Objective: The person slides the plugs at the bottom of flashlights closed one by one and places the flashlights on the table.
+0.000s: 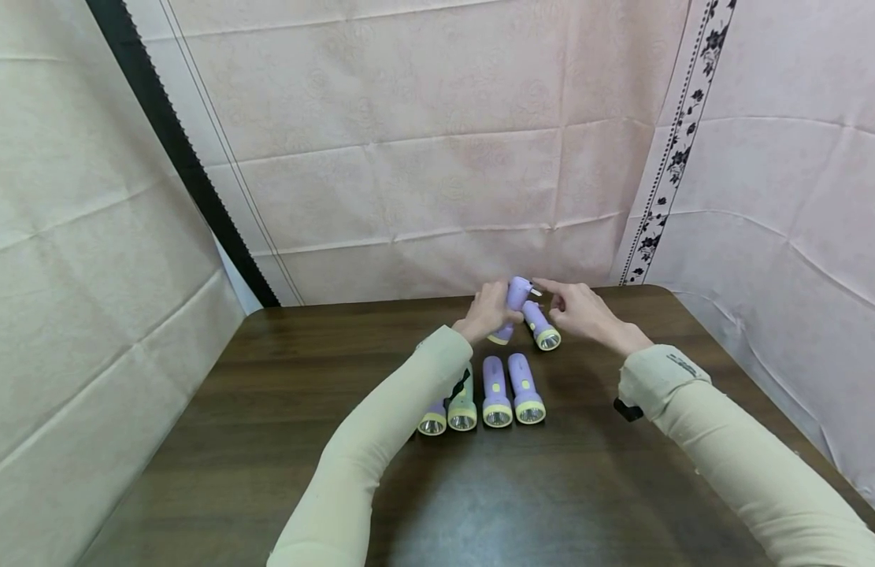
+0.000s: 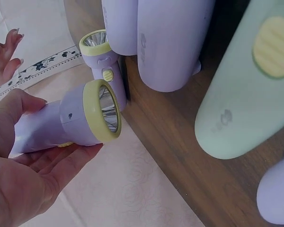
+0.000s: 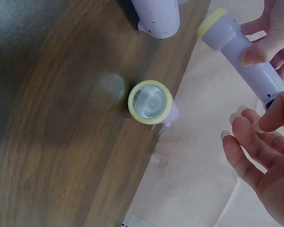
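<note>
My left hand point(image 1: 488, 311) grips a purple flashlight point(image 2: 78, 118) with a yellow rim round its lens, its thumb on one side and fingers beneath. At that flashlight's tail a small plug piece point(image 1: 533, 291) sticks out. My right hand point(image 1: 582, 311) is close by, its index finger reaching to the tail end; in the right wrist view its fingers point(image 3: 246, 165) are loosely bent and spread, with nothing enclosed in them. Between the hands, another purple flashlight point(image 1: 542, 327) lies on the table, lens toward me, thin metal prongs point(image 3: 157, 127) showing behind it.
Nearer me on the brown wooden table point(image 1: 267, 441) lies a row of several flashlights, two purple ones point(image 1: 497, 390) at its right and a green one point(image 1: 462, 409) beside them. My left sleeve partly covers the row. A pale cloth point(image 1: 423, 157) hangs behind the table's far edge.
</note>
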Tool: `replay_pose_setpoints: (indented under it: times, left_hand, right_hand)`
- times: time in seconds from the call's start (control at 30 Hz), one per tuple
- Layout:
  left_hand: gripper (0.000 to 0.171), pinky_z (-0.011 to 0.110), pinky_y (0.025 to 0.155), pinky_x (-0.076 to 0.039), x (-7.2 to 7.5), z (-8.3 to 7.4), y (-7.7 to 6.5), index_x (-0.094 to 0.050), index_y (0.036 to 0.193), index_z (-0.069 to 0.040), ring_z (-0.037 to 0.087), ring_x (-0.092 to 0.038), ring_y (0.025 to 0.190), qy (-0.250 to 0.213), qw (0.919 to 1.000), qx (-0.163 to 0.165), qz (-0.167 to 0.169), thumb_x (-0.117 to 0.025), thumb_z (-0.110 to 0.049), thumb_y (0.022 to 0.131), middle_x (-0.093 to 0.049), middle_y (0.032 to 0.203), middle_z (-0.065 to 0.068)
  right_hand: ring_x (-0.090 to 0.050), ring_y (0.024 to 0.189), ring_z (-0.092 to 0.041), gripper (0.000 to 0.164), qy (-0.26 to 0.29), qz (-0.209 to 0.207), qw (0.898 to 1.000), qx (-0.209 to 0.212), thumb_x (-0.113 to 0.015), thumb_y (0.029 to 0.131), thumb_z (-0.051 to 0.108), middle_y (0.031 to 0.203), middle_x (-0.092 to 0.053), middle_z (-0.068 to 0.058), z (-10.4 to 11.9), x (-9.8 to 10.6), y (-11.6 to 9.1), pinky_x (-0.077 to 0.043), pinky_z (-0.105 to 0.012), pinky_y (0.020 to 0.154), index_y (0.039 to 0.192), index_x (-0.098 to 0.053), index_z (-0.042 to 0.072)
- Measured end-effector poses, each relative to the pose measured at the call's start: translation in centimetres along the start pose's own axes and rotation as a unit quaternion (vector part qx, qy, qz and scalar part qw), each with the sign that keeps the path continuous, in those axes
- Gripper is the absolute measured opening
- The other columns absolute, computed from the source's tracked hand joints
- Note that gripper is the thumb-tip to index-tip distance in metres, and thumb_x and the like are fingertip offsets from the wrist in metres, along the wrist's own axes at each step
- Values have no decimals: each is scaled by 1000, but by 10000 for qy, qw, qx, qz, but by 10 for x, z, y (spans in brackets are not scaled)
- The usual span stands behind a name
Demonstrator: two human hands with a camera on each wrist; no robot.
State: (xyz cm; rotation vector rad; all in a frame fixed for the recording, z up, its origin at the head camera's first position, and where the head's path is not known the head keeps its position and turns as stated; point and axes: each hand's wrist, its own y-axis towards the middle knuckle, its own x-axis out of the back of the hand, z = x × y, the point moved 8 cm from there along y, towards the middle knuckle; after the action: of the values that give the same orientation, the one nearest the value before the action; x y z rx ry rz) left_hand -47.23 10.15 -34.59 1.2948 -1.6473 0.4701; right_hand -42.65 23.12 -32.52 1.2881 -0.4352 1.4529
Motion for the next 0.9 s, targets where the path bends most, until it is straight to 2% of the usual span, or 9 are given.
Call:
replay_pose_setpoints:
  times: [0.3, 0.63, 0.9]
  left_hand:
    - [41, 33, 75, -52, -2, -4, -1, -55, 110, -9, 21, -64, 87, -116, 9998, -146, 18, -77, -19, 78, -65, 98, 7]
    - [40, 29, 69, -51, -6, -7, -2, -56, 111, -8, 19, -64, 82, -308, 9991, -296, 54, -77, -18, 78, -65, 95, 6]
    - [44, 30, 73, -51, -4, -12, -1, -55, 116, -9, 18, -63, 85, -306, 9988, -376, 1, -76, -17, 78, -65, 98, 6]
  right_hand:
    - [-48, 58, -14, 64, -159, 19, 9999, 47, -51, 78, 1, 68, -57, -3, 4, 4, 0, -38, -29, 53, 140, -51, 13]
    - [-47, 58, -14, 63, -384, 65, 9991, 169, -53, 76, 0, 65, -56, -1, 7, 5, 1, -37, -28, 53, 138, -53, 10]
    - [-47, 59, -15, 64, -357, 91, 9992, 143, -52, 76, -2, 66, -56, -2, 8, 7, 2, -36, -28, 53, 139, -52, 10]
